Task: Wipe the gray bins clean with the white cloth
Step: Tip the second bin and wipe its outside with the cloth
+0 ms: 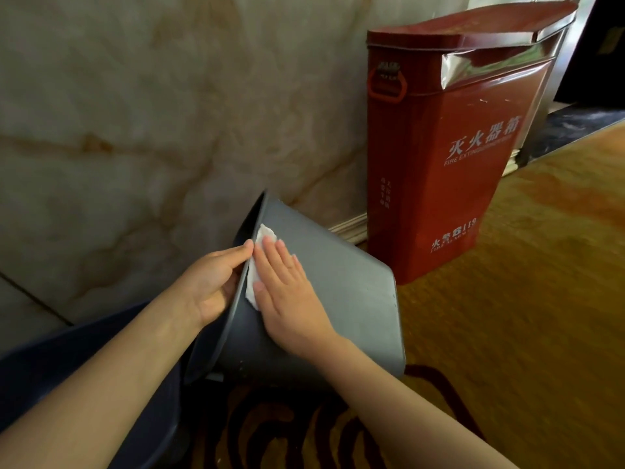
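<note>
A gray bin (341,292) lies tipped on its side, its open mouth facing left toward the wall. My left hand (209,282) grips the bin's rim, thumb on the outside edge and fingers hidden inside. My right hand (287,292) lies flat on the bin's outer wall and presses the white cloth (252,282) against it close to the rim. Most of the cloth is hidden under my palm; its edges stick out above and left of my fingers.
A red fire extinguisher box (449,150) stands upright against the marble wall (152,113), just right of the bin. Patterned orange and dark red carpet (507,299) covers the floor. A dark blue object (101,350) sits under my left forearm.
</note>
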Demonstrator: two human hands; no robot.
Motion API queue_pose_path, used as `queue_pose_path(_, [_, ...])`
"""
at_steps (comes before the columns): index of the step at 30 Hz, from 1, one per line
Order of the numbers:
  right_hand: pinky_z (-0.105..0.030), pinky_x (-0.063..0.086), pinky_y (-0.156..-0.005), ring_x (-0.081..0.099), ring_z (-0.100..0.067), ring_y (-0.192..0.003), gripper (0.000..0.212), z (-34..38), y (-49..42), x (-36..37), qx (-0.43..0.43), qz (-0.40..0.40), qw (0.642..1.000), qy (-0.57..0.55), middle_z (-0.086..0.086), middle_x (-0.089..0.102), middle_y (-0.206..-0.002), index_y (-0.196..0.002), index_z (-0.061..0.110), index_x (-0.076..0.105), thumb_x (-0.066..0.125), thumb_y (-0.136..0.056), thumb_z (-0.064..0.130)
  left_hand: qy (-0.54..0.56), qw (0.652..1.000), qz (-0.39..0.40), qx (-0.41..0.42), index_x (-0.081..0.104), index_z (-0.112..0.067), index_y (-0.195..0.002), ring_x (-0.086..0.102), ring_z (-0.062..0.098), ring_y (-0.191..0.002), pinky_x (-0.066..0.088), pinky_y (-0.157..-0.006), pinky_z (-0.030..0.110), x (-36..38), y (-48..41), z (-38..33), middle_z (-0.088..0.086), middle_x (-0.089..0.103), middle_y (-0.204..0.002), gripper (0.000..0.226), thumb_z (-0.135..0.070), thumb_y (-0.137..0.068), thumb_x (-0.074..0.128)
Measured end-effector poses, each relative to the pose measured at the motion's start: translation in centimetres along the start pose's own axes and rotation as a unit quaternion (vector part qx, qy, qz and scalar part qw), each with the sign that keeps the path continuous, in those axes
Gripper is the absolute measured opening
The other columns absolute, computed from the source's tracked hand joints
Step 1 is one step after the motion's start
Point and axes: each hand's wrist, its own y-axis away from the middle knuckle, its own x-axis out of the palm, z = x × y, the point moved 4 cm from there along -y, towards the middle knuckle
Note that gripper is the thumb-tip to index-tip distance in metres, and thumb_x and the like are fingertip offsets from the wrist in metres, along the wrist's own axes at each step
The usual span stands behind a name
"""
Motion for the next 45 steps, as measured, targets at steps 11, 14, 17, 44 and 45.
queue_pose_path(11, [-0.022, -0.006, -0.117, -0.01, -0.004, -0.143, 0.049, -8.0, 7.3, -0.9, 0.106, -0.049, 0.993, 0.027, 0.011, -0.007, -0.154, -0.141, 0.03, -0.003, 0.022, -0.1, 0.025, -0.065, 0.992, -0.106, 0.014, 0.065, -0.008, -0.097, 0.065, 0.018, -0.071, 0.051, -0.063, 0.033, 1.4, -0.9, -1.0, 0.006, 0.07, -0.081, 0.017, -0.016, -0.09, 0.051])
queue_pose_path(14, [-0.02, -0.006, -0.114, -0.011, 0.0, -0.14, 0.045, -12.7, 10.8, -1.8, 0.23, -0.064, 0.971, -0.001, 0.006, -0.006, -0.157, -0.138, 0.033, -0.005, 0.019, -0.101, 0.026, -0.076, 0.991, -0.113, 0.013, 0.059, -0.004, -0.117, 0.059, 0.03, -0.109, 0.047, -0.095, 0.046, 2.1, -1.2, -1.3, 0.016, 0.062, -0.119, 0.031, -0.017, -0.089, 0.054])
queue_pose_path(17, [-0.024, -0.006, -0.115, -0.012, 0.0, -0.139, 0.046, -14.3, 12.1, -1.9, 0.302, -0.074, 0.95, -0.032, 0.003, -0.006, -0.158, -0.142, 0.027, -0.005, 0.016, -0.101, 0.027, -0.091, 0.99, -0.108, 0.019, 0.056, -0.004, -0.122, 0.047, 0.032, -0.127, 0.036, -0.107, 0.05, 3.0, -1.5, -1.7, 0.017, 0.053, -0.134, 0.037, -0.018, -0.088, 0.056])
queue_pose_path(44, [-0.029, 0.0, -0.118, -0.003, -0.013, -0.145, 0.051, -17.5, 8.5, -3.5, 0.353, -0.086, 0.928, -0.076, -0.005, -0.005, -0.159, -0.147, 0.012, 0.002, 0.018, -0.1, 0.025, -0.148, 0.986, -0.081, 0.003, 0.057, 0.0, -0.119, 0.064, 0.022, -0.096, 0.054, -0.081, 0.031, 3.6, -2.3, -2.7, 0.017, 0.064, -0.111, 0.032, -0.011, -0.089, 0.052])
queue_pose_path(45, [-0.031, 0.003, -0.119, 0.001, -0.016, -0.145, 0.051, -17.0, 7.7, -3.7, 0.341, -0.086, 0.933, -0.075, -0.009, -0.001, -0.159, -0.147, 0.009, 0.005, 0.02, -0.1, 0.023, -0.149, 0.986, -0.068, -0.008, 0.058, -0.003, -0.116, 0.067, 0.016, -0.074, 0.057, -0.063, 0.024, 3.5, -1.9, -2.8, 0.014, 0.065, -0.095, 0.029, -0.01, -0.089, 0.051])
